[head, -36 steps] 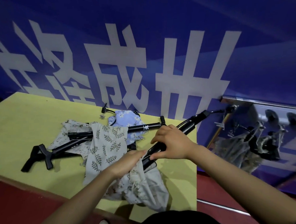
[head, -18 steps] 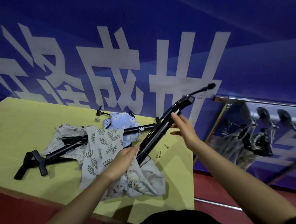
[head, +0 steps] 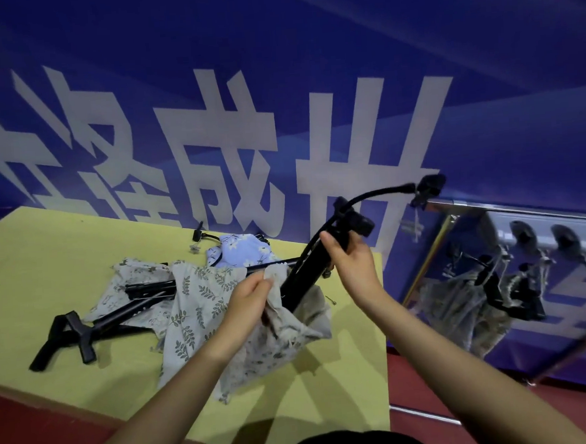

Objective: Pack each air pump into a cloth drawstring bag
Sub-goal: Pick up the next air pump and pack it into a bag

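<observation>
A black air pump (head: 308,272) stands steeply tilted, its lower end inside the open mouth of a pale floral drawstring bag (head: 285,339). My right hand (head: 350,263) grips the pump's upper barrel, below its curved hose (head: 382,193). My left hand (head: 251,293) pinches the bag's rim and holds the mouth up. Two more black pumps (head: 119,316) lie on the yellow table (head: 47,264) to the left, partly under a leaf-print bag (head: 196,296). A blue flowered bag (head: 245,254) lies behind them.
A blue banner wall with large white characters rises right behind the table. A mirror-like panel (head: 494,288) leans at the right, off the table's edge. The red floor lies below the table's near and right edges. Small metal parts (head: 194,249) lie near the wall.
The pump has tipped more upright and sunk deeper into the bag. My right hand has closed round its upper barrel. My left hand has lifted the bag's rim.
</observation>
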`<state>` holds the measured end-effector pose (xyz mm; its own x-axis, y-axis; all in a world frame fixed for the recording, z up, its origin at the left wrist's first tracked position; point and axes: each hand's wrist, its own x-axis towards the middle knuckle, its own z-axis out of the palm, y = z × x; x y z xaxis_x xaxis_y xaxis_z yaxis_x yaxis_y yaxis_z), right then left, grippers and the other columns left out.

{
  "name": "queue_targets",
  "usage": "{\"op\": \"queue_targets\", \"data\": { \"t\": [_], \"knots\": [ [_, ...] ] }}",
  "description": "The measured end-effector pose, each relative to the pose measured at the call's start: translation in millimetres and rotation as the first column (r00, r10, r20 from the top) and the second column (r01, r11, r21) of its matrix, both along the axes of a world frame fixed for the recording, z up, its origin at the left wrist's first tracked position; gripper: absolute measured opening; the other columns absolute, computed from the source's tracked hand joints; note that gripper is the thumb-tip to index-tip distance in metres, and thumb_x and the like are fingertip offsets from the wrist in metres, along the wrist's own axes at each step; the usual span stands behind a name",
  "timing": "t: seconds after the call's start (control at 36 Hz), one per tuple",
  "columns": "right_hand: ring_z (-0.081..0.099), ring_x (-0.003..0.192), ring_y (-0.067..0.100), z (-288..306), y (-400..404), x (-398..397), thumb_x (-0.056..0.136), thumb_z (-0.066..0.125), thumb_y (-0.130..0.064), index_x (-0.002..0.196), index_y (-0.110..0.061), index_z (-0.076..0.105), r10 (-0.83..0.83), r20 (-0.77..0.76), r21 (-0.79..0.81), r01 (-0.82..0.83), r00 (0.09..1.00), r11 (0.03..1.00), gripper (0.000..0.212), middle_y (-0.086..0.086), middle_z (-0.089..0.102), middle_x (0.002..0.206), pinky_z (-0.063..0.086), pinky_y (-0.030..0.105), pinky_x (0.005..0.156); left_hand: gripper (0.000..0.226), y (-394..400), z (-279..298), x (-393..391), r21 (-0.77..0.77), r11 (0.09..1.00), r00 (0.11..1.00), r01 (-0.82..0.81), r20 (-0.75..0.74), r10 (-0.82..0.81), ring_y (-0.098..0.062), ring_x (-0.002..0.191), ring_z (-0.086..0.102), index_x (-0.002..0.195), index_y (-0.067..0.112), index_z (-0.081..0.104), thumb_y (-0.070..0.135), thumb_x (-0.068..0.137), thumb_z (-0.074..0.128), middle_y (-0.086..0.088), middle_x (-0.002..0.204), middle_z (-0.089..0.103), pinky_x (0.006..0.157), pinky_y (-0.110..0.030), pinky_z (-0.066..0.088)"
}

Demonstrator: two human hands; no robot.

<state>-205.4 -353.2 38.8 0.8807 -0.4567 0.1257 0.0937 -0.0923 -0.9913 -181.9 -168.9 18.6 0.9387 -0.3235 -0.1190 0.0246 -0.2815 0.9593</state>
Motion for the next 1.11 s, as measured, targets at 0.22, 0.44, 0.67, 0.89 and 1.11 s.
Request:
{"op": "queue_targets", "data": {
  "t": [0.22,0.44,0.67,0.89,1.11],
  "knots": [
    [0.063,0.086,0.013,-15,13,-20,0.088,0.069,-0.014,0.094,-0.015,0.062,0.115,-0.067,-0.059,-0.119,0.991,0.991,0.009,0.008,0.069,0.092,0.049,0.019,0.075,0.025,-15,28,2,-0.233,0.968,0.985,-0.091,-0.161,0.054,-0.007,0.084,0.066,0.081,0.016,0.066,0.008,0.096,0.049,0.005,0.08,0.072,0.082,-0.024,0.048],
    [0.061,0.104,0.021,-12,19,-33,0.088,0.055,-0.047,0.108,-0.01,0.059,0.351,-0.042,-0.399,-0.338,0.936,0.853,0.042,0.004,0.066,0.104,0.048,0.035,0.091,0.02,-3,33,16,-0.396,0.899,0.959,-0.189,-0.273,0.081,-0.016,0.079,0.063,0.095,0.01,0.06,0.009,0.1,0.041,0.004,0.074,0.071,0.071,-0.029,0.052],
    [0.06,0.096,0.004,-17,30,-36,0.078,0.066,-0.054,0.105,-0.016,0.058,0.313,-0.036,-0.325,-0.307,0.949,0.895,0.047,-0.015,0.06,0.096,0.048,0.027,0.086,0.036,0,37,6,-0.44,0.886,0.94,-0.144,-0.34,-0.016,-0.016,0.091,0.07,0.102,0.009,0.068,0.015,0.102,0.033,-0.007,0.096,0.075,0.082,-0.03,0.05],
    [0.059,0.092,0.007,-22,48,-40,0.096,0.056,-0.016,0.087,-0.032,0.058,0.163,-0.063,0.082,-0.158,0.985,0.984,0.018,-0.015,0.063,0.088,0.045,0.013,0.079,0.044,8,40,-2,-0.447,0.877,0.917,-0.178,-0.398,-0.017,-0.026,0.103,0.067,0.104,0.003,0.069,0.029,0.101,0.034,-0.016,0.105,0.072,0.095,-0.037,0.046],
    [0.064,0.098,0.015,-26,52,-38,0.1,0.046,-0.031,0.1,-0.015,0.066,0.335,-0.121,0.056,-0.331,0.934,0.942,0.025,0.004,0.07,0.101,0.047,0.024,0.082,0.061,17,39,-9,-0.386,0.923,0.935,0.008,-0.323,-0.143,-0.029,0.116,0.062,0.122,0.003,0.063,0.054,0.087,0.056,-0.016,0.122,0.066,0.104,-0.041,0.042]
  ]
}}
